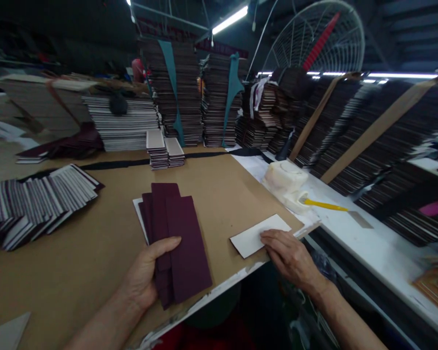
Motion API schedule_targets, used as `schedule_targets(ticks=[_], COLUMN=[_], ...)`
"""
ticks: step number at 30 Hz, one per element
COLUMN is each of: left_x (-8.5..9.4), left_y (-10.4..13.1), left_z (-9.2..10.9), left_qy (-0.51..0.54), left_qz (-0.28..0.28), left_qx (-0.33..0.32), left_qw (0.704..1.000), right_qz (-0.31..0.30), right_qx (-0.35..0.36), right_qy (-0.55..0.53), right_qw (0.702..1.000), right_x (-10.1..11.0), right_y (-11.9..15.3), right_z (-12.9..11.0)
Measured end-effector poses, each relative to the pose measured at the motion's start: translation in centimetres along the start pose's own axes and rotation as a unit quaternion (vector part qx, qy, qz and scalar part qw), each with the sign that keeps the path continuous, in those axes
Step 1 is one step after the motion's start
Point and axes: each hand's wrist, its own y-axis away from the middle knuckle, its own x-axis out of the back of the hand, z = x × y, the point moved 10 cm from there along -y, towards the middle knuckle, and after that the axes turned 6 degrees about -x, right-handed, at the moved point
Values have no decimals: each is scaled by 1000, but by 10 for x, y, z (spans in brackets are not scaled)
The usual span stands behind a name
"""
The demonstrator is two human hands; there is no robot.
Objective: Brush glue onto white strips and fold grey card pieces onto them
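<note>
Maroon panels, a loose, overlapping bunch, are clamped in the left hand, thumb on top and fingers out of sight beneath, close to the front edge of the table. The right hand lays its fingertips on a white-faced panel by the front right corner; its thumb is hidden, so I cannot tell whether it pinches the piece. A fanned row of panels lies toward the left edge, and two short stacks stand near the far edge
</note>
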Motion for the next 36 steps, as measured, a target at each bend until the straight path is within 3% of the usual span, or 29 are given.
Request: schedule_targets(ticks=[4,7,10,13,16,18,21,23,24,26,28,32,36], left_x=[-11,-21,-28,-33,-32,-28,-21,-19,-19,-18,-17,-18,-20], left_y=[4,7,12,17,16,12,2,-3,-5,-6,-6,-2,0], left_z=[-9,-12,-8,-8,-10,-13,-17,-16,-13,-9,-5,-3,-4], left_qy=[-7,-15,-29,-39,-34,-24,-7,7,16,34,51,57,32], left_qz=[-69,-123,-159,-187,-189,-171,-135,-121,-116,-110,-110,-122,-115], left_qx=[2,-16,-59,-75,-69,-52,-17,-7,-9,-12,-12,-3,3], left_qw=[998,992,985,979,979,984,991,993,993,993,993,991,993], right_qz=[11,15,-69,-146,-137,-79,98,196,185,111,28,-27,-41], right_qx=[0,-88,-219,-286,-325,-327,-280,-161,-75,57,106,101,71], right_qy=[-26,-137,-294,-418,-482,-474,-327,-128,-37,76,107,120,113], right_qw=[1000,987,928,850,802,814,897,959,979,989,988,987,990], right_x=[11,7,-32,-75,-85,-63,12,59,63,42,10,-29,-37], right_y=[-8,-29,-51,-63,-67,-74,-90,-102,-109,-112,-104,-81,-70], right_z=[-18,-26,-38,-61,-62,-44,-2,3,-5,-13,-10,-2,6])
